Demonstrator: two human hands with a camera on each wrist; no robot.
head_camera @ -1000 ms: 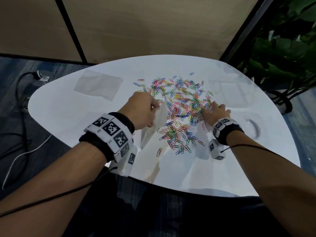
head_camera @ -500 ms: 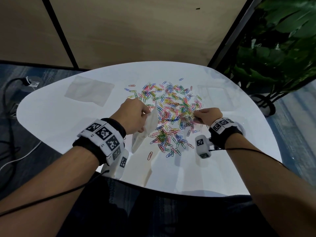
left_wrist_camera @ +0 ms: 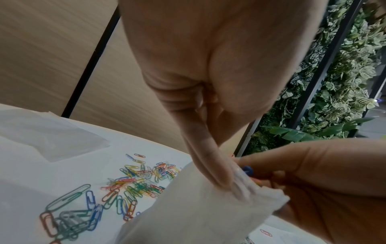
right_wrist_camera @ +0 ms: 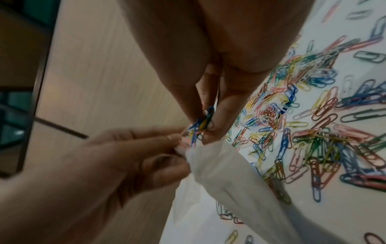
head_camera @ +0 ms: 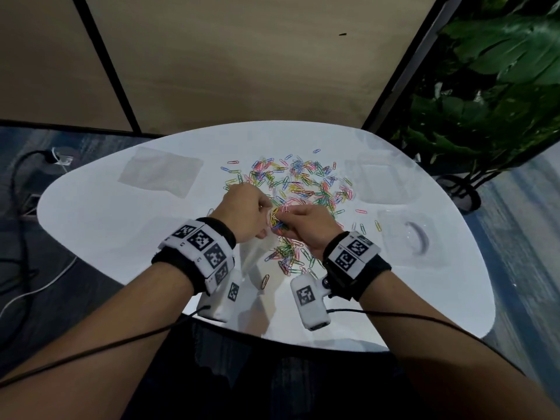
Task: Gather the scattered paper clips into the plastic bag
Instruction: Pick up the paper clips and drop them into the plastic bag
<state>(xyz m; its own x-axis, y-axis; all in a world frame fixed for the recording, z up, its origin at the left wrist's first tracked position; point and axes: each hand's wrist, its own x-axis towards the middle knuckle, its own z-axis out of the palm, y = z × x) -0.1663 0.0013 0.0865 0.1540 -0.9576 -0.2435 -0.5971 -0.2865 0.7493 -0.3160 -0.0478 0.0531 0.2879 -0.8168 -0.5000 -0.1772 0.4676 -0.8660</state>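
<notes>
Coloured paper clips (head_camera: 306, 183) lie scattered over the middle of the white table (head_camera: 121, 231). My left hand (head_camera: 247, 212) pinches the top edge of a translucent plastic bag (left_wrist_camera: 194, 206), which hangs down toward the table; the bag (right_wrist_camera: 225, 175) shows in the right wrist view too. My right hand (head_camera: 306, 224) pinches a small bunch of clips (right_wrist_camera: 200, 127) right at the bag's mouth, touching my left fingers (right_wrist_camera: 167, 140). More clips (left_wrist_camera: 129, 186) lie behind the bag in the left wrist view.
A flat translucent bag (head_camera: 160, 171) lies at the table's far left. Other clear bags (head_camera: 378, 183) and a clear one with a dark curved piece (head_camera: 406, 234) lie at the right. A leafy plant (head_camera: 500, 86) stands beyond the right edge. Cables (head_camera: 18, 207) run on the floor at left.
My right hand left the clip pile with a pinch of clips and moved left to the bag's mouth. My left hand kept hold of the bag.
</notes>
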